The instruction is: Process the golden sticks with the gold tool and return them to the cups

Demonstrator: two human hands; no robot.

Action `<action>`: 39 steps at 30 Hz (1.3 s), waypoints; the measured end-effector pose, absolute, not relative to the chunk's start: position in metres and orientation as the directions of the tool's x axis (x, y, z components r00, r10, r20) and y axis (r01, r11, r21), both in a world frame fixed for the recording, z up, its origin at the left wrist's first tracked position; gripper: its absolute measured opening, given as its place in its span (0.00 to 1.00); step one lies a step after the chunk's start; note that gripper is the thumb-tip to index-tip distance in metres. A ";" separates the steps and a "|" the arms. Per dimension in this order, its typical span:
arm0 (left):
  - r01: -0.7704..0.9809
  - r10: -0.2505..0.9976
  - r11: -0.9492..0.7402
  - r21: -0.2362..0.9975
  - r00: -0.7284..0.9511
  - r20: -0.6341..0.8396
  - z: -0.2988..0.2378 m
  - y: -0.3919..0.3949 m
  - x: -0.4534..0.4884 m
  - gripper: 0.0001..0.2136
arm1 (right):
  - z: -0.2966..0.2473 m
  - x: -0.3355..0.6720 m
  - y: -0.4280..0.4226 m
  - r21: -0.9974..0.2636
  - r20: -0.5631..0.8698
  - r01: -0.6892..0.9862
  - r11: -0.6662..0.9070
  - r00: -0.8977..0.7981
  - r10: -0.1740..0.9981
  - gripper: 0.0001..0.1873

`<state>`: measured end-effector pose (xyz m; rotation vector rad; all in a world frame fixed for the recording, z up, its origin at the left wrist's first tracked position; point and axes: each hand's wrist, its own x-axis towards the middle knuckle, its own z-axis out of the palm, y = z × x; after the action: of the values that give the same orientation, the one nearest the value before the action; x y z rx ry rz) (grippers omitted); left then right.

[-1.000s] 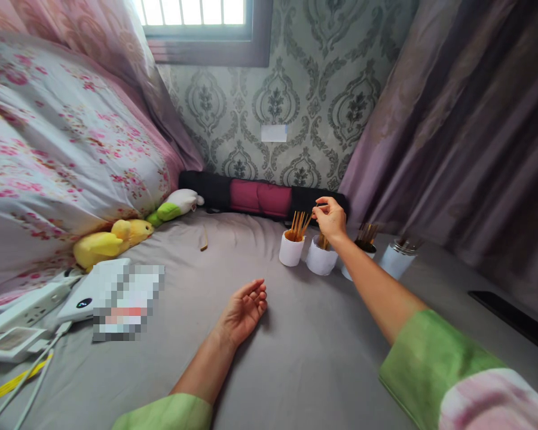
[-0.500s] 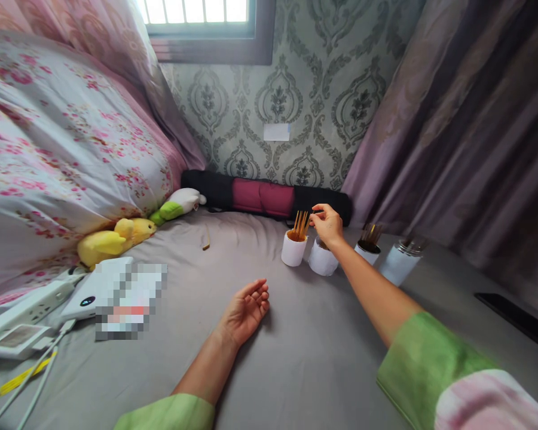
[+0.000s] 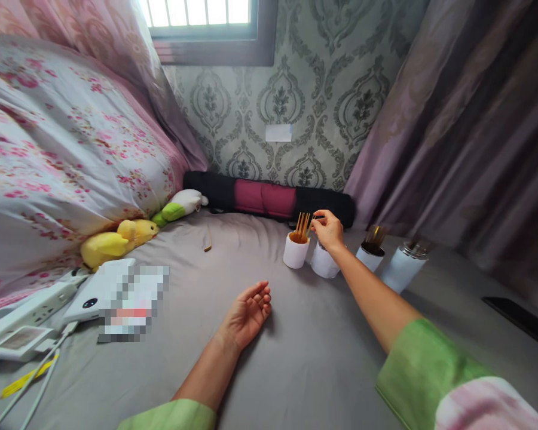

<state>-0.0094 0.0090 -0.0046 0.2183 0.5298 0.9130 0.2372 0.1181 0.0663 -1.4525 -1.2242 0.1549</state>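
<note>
My right hand [image 3: 330, 230] is pinched at the fingertips on what looks like a thin brown stick, just right of a white-wrapped cup [image 3: 295, 253] holding several upright thin sticks [image 3: 302, 226]. Below that hand, partly covered by it, stands a second white-wrapped cup [image 3: 324, 264]; its contents are hidden. Further right are a third wrapped cup [image 3: 369, 259] with dark sticks and a taller wrapped jar [image 3: 402, 269] with sticks at its mouth. My left hand [image 3: 248, 313] rests palm up on the grey sheet [image 3: 305, 352], fingers loosely curled and holding nothing.
A small thin stick [image 3: 208, 246] lies alone on the sheet. Plush toys [image 3: 116, 242], a white power bank [image 3: 99, 292], a power strip [image 3: 36, 310] and cables are at left. A black and red roll [image 3: 265, 197] lies along the wall. A black flat object [image 3: 520, 319] is at right.
The view has shifted slightly. My right hand stays by the stick cup with its fingertips slightly lower; my left hand has hardly moved.
</note>
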 end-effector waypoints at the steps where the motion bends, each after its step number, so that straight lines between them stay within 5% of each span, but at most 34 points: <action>1: -0.694 0.799 0.600 0.397 0.495 -0.342 -0.005 0.009 -0.009 0.05 | 0.066 0.238 0.118 -0.791 0.523 0.572 0.218 0.445 0.727 0.11; 39: -0.690 0.794 0.606 0.397 0.497 -0.350 -0.002 0.009 -0.009 0.04 | 0.058 0.241 0.131 -0.798 0.487 0.578 0.172 0.450 0.749 0.17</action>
<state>-0.0090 0.0085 -0.0015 0.2155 0.5355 0.9066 0.2406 0.1310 0.0577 -1.5045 -1.2219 0.1785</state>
